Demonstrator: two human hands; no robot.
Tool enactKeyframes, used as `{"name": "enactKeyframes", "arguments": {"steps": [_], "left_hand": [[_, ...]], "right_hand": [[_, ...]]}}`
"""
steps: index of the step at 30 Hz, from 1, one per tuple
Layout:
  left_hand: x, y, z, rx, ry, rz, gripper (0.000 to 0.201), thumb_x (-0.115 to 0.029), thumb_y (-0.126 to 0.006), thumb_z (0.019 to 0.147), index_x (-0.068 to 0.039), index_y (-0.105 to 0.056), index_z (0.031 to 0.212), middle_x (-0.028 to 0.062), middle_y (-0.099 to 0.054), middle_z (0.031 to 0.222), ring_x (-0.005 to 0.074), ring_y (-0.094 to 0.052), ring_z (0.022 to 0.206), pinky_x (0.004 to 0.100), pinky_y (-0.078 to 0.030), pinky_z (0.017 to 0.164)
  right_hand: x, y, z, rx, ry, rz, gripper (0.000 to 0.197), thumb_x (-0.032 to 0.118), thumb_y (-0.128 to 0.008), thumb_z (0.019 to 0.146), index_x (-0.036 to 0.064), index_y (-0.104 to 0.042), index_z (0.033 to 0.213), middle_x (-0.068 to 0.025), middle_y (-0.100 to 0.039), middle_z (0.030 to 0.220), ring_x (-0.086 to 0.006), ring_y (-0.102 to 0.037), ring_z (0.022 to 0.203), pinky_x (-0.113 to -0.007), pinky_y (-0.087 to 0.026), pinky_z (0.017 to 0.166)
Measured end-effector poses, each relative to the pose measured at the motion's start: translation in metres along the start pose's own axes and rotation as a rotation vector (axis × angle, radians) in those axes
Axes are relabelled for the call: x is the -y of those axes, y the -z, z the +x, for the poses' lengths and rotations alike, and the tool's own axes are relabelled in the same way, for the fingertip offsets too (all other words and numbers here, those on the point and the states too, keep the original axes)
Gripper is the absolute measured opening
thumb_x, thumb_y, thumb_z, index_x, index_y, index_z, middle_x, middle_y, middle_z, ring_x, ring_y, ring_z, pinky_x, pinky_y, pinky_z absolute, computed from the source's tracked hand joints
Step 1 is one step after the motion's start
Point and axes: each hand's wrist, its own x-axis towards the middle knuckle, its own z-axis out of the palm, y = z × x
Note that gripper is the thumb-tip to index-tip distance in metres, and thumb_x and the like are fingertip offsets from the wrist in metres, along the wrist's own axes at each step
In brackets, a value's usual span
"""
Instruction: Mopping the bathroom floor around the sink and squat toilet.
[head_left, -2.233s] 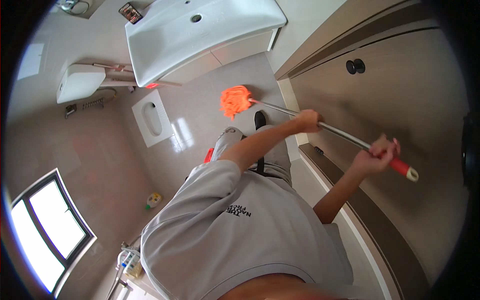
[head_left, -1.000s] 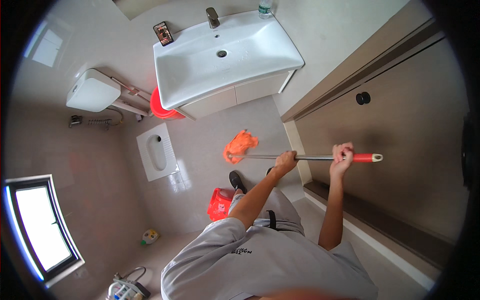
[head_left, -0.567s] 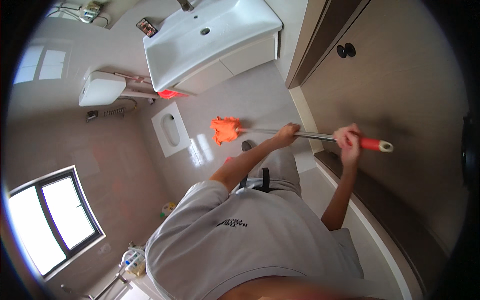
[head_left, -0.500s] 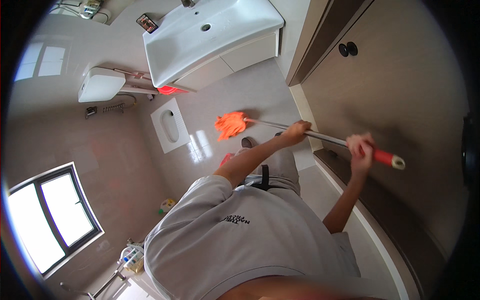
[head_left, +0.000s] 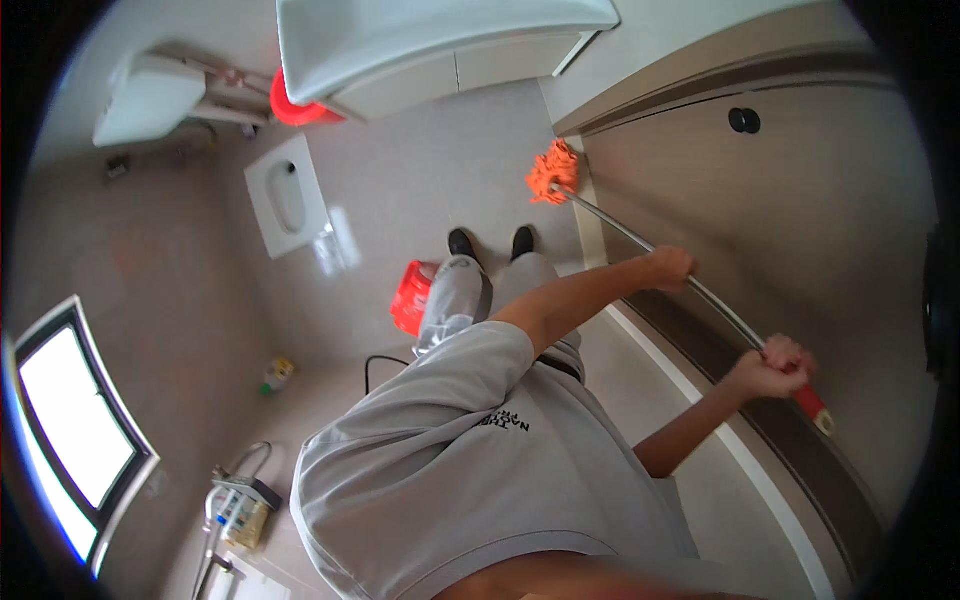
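A mop with a shaggy orange head [head_left: 557, 165] and a thin metal pole [head_left: 720, 305] stretches across the floor. Its head rests on the grey floor at the door-side threshold. My left hand [head_left: 671, 268] is closed round the middle of the pole. Farther up, near the red grip [head_left: 808, 402], my right hand [head_left: 785, 366] is wrapped round the handle; the grip's pale end sticks out past it. The pole slants from the head toward the near right.
A brown door [head_left: 760, 210] stands along the right. Ahead is a white washbasin cabinet [head_left: 450, 75] with a red basin [head_left: 290, 100] beside it. A squat toilet [head_left: 288, 195] is set in the floor at left. A red bucket [head_left: 410, 300] stands beside my left leg.
The mop head has swept right across the floor to the threshold. Both hands have shifted right and nearer, still gripping the pole. The view has moved too, showing more of the red bucket.
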Motion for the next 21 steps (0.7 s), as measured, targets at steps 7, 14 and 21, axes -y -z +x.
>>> {"name": "enactKeyframes", "arguments": {"steps": [7,14,21], "left_hand": [[0.138,0.026,-0.122,-0.107,0.431,0.055,0.019,-0.018,-0.065,0.08,-0.009,-0.074,0.094,0.0166,-0.072,0.1,0.0338,-0.069,0.097,0.0441,-0.056,0.084],[0.236,0.066,-0.311,-0.558,0.85,0.104,0.015,-0.009,-0.064,0.076,-0.006,-0.068,0.089,0.0186,-0.069,0.093,0.0363,-0.067,0.093,0.047,-0.055,0.083],[0.296,0.066,-0.531,-1.092,1.031,0.395,0.031,-0.018,-0.073,0.075,-0.006,-0.062,0.101,0.0128,-0.062,0.105,0.0364,-0.061,0.1,0.0456,-0.05,0.087]], "right_hand": [[-0.099,-0.044,-0.11,0.204,-0.321,0.104,0.015,0.022,-0.042,0.086,0.013,-0.042,0.074,0.0046,-0.025,0.05,-0.0081,-0.023,0.041,-0.025,-0.022,0.044],[-0.183,-0.102,-0.243,0.609,-0.864,0.042,0.019,0.02,-0.046,0.086,0.0049,-0.055,0.093,-0.0079,-0.054,0.078,-0.0224,-0.057,0.074,-0.052,-0.049,0.093],[-0.18,-0.178,-0.398,1.755,-0.795,0.164,0.022,0.007,-0.046,0.097,-0.0001,-0.065,0.104,-0.0162,-0.067,0.117,-0.0262,-0.057,0.122,-0.038,-0.039,0.109]]}}
